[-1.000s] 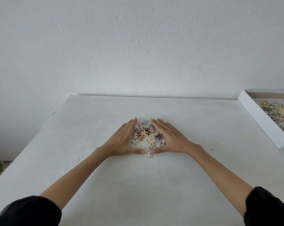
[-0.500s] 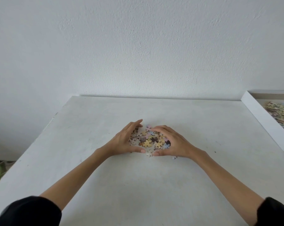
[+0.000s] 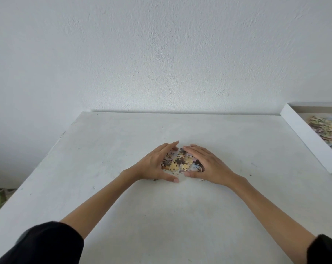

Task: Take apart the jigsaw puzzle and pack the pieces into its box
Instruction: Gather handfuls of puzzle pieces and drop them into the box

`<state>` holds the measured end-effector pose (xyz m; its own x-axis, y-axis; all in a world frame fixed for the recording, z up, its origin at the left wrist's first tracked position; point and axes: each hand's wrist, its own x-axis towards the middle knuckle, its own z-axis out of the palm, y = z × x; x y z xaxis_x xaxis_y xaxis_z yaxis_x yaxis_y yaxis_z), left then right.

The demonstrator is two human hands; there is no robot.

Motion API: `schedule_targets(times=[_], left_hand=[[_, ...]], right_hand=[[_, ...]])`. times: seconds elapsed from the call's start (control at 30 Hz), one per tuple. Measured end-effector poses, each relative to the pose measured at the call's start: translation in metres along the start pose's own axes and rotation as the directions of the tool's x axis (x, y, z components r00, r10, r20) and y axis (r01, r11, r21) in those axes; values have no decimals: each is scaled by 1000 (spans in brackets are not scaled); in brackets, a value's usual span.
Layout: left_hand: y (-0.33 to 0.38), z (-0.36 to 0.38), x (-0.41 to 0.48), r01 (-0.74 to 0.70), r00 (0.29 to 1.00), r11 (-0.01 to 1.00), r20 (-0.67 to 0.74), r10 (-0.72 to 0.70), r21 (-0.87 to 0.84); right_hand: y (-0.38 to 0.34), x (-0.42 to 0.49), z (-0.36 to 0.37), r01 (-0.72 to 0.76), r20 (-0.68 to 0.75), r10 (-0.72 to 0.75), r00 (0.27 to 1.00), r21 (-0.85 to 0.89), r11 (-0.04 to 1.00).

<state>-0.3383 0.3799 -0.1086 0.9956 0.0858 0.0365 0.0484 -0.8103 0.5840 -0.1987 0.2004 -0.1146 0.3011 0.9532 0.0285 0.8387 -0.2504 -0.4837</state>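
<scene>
Flanking puzzle pieces [image 3: 178, 163], left hand [image 3: 153, 165], right hand [image 3: 209, 165], white table [image 3: 161, 216]

One view only, head-worn and wide-angle, looking forward and down. The table [image 3: 123, 216] fills the lower half, close; a white wall [image 3: 161, 54] fills the upper half. The left arm [image 3: 96, 202] and right arm [image 3: 272, 210] enter from the lower corners toward mid-frame. The box [image 3: 304, 134] is cropped by the right edge.

Arms outstretched and converging, the left hand [image 3: 153, 164] and right hand [image 3: 209, 165] stand cupped with palms facing each other. Fingers are lightly bent, fingertips nearly meeting on the far side, thumb tips close together on the near side.
</scene>
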Motion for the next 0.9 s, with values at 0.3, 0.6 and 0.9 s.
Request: schedule_targets(times=[0.3,0.6,0.9], left_hand=[[-2,6,-5,-51,987,988,-144,73,145],[-7,5,-3,-114,967,990,-219,130,85],[4,4,-7,-154,964,963,-180,195,219]], right_hand=[[0,7,3,94,25,-92,995,-89,992],[5,7,4,157,-86,-164,983,-81,984],[3,6,5,201,-134,-220,966,-141,969]])
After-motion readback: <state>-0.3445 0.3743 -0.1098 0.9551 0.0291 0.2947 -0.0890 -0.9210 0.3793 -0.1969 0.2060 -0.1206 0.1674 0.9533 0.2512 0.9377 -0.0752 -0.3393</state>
